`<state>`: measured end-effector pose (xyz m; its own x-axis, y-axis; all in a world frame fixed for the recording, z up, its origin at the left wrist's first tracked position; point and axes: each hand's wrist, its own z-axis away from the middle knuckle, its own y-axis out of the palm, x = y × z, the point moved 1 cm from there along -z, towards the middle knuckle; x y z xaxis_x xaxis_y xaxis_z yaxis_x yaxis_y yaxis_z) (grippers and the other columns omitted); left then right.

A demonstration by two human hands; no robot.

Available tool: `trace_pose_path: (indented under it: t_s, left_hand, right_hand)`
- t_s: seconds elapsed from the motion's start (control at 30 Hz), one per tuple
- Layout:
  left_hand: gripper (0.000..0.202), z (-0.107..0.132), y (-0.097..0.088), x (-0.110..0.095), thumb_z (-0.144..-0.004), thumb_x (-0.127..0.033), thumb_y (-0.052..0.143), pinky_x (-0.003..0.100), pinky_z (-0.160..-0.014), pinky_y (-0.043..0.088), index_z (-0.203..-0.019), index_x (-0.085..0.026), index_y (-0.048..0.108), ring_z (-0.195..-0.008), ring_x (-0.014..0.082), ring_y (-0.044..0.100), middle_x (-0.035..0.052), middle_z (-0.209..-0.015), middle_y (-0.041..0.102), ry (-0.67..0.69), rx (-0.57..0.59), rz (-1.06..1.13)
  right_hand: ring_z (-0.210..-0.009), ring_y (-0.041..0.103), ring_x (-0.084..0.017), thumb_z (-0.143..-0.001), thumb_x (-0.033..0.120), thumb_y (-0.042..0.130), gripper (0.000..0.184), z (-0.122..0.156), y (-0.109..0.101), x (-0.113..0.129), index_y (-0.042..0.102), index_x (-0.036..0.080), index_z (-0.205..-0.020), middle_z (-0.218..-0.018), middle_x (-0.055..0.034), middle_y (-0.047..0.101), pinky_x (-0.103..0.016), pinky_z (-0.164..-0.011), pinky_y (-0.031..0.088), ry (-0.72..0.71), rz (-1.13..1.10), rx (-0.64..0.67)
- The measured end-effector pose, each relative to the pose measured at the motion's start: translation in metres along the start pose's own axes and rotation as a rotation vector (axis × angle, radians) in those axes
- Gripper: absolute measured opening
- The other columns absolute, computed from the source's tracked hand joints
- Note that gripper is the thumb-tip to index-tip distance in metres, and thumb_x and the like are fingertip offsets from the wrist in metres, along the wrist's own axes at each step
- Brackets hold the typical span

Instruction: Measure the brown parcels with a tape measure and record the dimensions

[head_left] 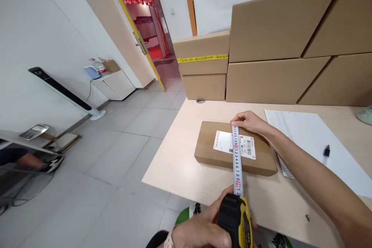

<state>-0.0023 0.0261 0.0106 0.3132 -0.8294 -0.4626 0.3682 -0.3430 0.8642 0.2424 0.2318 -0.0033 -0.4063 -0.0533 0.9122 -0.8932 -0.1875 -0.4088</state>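
A flat brown parcel (209,147) with a white shipping label (223,141) lies on the wooden table (180,162). My left hand (200,228) grips a black and yellow tape measure case (236,221) at the table's near edge. Its white blade (236,159) runs across the parcel from near side to far side. My right hand (250,121) pinches the blade's end at the parcel's far edge.
Stacked cardboard boxes (276,62) line the back of the table, one bearing yellow tape. A white sheet of paper (314,139) with a black pen (326,150) lies to the right. On the left are tiled floor, a tower fan (61,89) and a low cabinet (116,83).
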Motion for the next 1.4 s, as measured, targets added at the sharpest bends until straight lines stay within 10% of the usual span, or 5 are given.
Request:
trace_pose_path:
  t_s: [1.4]
  left_hand:
    - [0.108,0.001,-0.007,0.009,-0.059,-0.017,0.08,0.04,-0.092,0.041,-0.149,-0.03,0.023,-0.096,0.0234,0.066,0.0088,-0.109,0.065,-0.03,-0.032,0.041]
  right_hand:
    - [-0.071,0.063,-0.018,-0.067,0.038,0.072,0.019,-0.001,0.0,-0.003,0.072,0.019,-0.07,-0.073,-0.0028,0.072,-0.031,-0.071,0.048,-0.003,0.0,0.006]
